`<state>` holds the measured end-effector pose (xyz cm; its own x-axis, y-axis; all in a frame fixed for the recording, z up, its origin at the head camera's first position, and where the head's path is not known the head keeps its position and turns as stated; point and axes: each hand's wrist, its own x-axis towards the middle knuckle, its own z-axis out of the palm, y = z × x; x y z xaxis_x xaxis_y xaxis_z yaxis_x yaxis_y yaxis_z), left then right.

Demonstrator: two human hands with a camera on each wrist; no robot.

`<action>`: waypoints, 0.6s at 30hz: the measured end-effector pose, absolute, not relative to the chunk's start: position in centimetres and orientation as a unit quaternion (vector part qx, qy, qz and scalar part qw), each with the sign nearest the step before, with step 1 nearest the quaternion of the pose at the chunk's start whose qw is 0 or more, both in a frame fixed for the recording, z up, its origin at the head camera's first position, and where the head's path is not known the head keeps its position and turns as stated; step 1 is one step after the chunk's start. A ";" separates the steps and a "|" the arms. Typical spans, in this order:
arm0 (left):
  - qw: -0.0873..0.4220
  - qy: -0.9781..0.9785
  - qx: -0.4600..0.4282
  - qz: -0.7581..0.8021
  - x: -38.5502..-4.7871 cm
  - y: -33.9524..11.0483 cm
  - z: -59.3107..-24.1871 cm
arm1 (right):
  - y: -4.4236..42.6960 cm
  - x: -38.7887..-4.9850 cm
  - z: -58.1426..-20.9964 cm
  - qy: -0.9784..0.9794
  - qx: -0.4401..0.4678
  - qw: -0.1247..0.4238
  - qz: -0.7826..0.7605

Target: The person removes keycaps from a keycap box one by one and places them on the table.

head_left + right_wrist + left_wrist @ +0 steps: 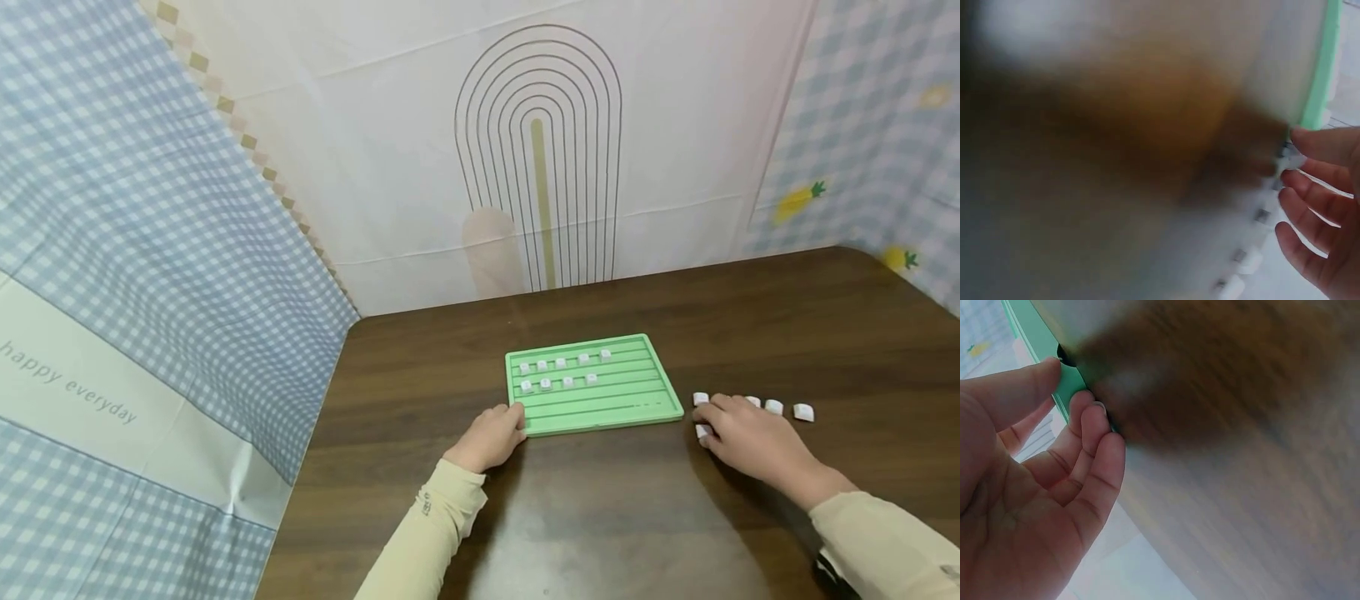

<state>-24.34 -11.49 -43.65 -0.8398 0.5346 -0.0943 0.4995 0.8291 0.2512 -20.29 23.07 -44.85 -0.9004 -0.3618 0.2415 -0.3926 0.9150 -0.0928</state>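
Note:
A shallow green tray (600,410) with ridged rows lies on the table, holding white keycaps (561,363) in its two far rows. My left hand (491,437) grips the tray's near left corner; in the left wrist view the thumb and curled fingers (1102,465) close on its green edge. To the right of the tray, my right hand (753,437) is down at the tabletop. Its thumb and index finger pinch a white keycap (1294,159), partly hidden by the fingers. Another keycap (701,398) lies just beyond the fingertips.
More loose keycaps, including one at the far right (804,412), lie in a line beyond the right hand. The brown wooden table (600,517) meets a white patterned cloth (405,192) at its back edge. Checked cloth (187,208) hangs at the left.

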 end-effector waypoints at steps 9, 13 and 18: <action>0.069 0.955 0.268 0.111 -24.4 -12.0 -43.4 | 17.4 -25.1 -43.0 -0.967 0.207 0.105 0.100; 0.067 0.952 0.275 0.113 -24.4 -11.9 -43.3 | 14.4 -28.0 -44.0 -0.966 0.205 0.094 0.123; 0.061 0.952 0.278 0.112 -24.4 -11.6 -43.5 | 12.4 -29.2 -44.6 -0.969 0.200 0.072 0.127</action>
<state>-24.44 -11.64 -43.52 -0.8381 0.5428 -0.0541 0.5153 0.8203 0.2482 -29.24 12.41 -44.56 -0.9096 -0.3698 0.1893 -0.4060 0.8878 -0.2168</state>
